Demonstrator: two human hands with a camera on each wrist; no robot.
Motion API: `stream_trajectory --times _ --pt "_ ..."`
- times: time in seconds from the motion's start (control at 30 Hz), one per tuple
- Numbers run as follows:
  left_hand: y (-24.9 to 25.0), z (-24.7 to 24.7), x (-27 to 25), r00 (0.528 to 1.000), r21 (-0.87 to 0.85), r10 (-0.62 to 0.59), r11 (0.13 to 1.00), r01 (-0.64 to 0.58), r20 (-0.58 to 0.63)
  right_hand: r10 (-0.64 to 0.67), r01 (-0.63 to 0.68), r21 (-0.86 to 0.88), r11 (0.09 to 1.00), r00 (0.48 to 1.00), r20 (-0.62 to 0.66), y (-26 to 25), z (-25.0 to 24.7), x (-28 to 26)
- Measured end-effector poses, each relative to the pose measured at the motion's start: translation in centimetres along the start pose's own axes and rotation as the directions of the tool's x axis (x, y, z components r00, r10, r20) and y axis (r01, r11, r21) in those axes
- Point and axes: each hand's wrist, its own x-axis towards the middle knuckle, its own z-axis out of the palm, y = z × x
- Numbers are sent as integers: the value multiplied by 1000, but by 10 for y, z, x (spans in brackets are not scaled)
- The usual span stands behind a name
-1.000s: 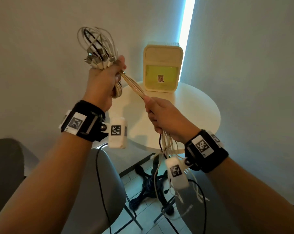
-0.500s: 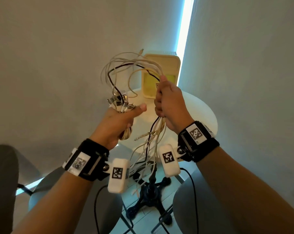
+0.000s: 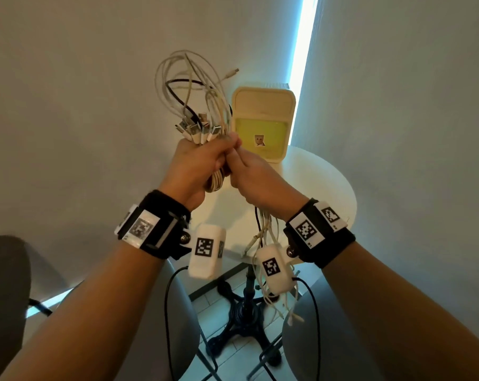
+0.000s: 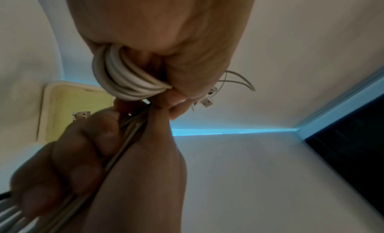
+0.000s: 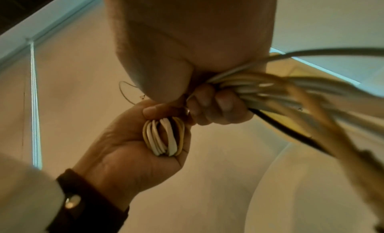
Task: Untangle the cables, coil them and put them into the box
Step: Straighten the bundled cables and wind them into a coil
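Note:
A bundle of white cables (image 3: 189,86) with one black one loops above my two hands, which meet in front of the box (image 3: 263,116). My left hand (image 3: 202,163) grips the coiled turns (image 4: 124,78) (image 5: 164,136), with several USB plugs (image 3: 197,130) sticking up from its fist. Right beside it, touching it, my right hand (image 3: 257,177) holds the loose strands (image 5: 270,92), whose tails (image 3: 268,237) hang below its wrist. The cream box with a yellow-green inside stands upright at the back of the round white table (image 3: 323,188).
Grey chairs stand to the left (image 3: 2,284), at bottom centre (image 3: 183,312) and at the lower right (image 3: 304,339). The table's black pedestal foot (image 3: 244,312) rests on a tiled floor. Walls close in behind and at right, with a bright light strip (image 3: 304,50) in the corner.
The hands were apart with strands stretched between them; the right hand rose with a loop and has now come against the left hand, laying another turn above the fist.

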Motion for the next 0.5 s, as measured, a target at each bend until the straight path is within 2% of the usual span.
stream_trajectory --times 0.07,0.13,0.2,0.23,0.3,0.5 --pt "3 2 2 999 -20 29 999 -28 16 61 -63 194 979 998 19 0 -4 -2" --pt "6 7 4 995 37 72 996 -75 68 95 -103 377 920 995 41 -1 -6 -6" --pt "13 11 6 988 65 119 990 -126 100 95 -106 498 861 994 46 3 -8 -12" --pt "18 12 9 988 62 137 988 -142 77 94 -102 535 839 995 42 8 -8 -15" --pt "26 9 20 991 31 135 990 -136 11 110 -115 574 811 993 44 18 -8 -24" --pt "34 12 29 986 49 167 985 -167 6 158 -169 438 883 985 62 26 -5 -33"
